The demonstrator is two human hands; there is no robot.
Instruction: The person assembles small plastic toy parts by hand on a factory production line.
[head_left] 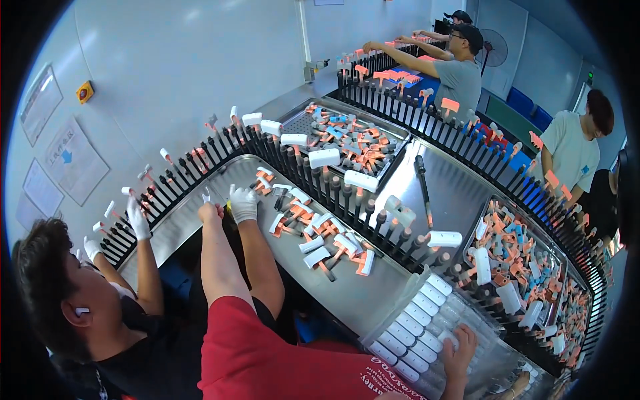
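Reaching out from a red sleeve [233, 327], the left grip [211, 212] pinches a small white piece [207, 195], which sticks up above it over the metal counter [257, 237]. Just to its right is a co-worker's white-gloved hand [244, 203]. The right grip [460, 352] lies over a clear plastic tray [463, 310] and bends around one of the white oval covers [404, 329]; whether it grasps that one, I cannot tell. The covers lie in slanted rows. Between the two grips, a loose heap of orange-and-white T-shaped parts [323, 243] lies on the counter. Behind the heap runs a curved row of black pegs [303, 175], several topped with white heads. Beyond, a metal tray [300, 123] holds more parts in orange, white and blue. At the left, another worker [133, 360] in black raises gloved hands [138, 219] beside the pegs.
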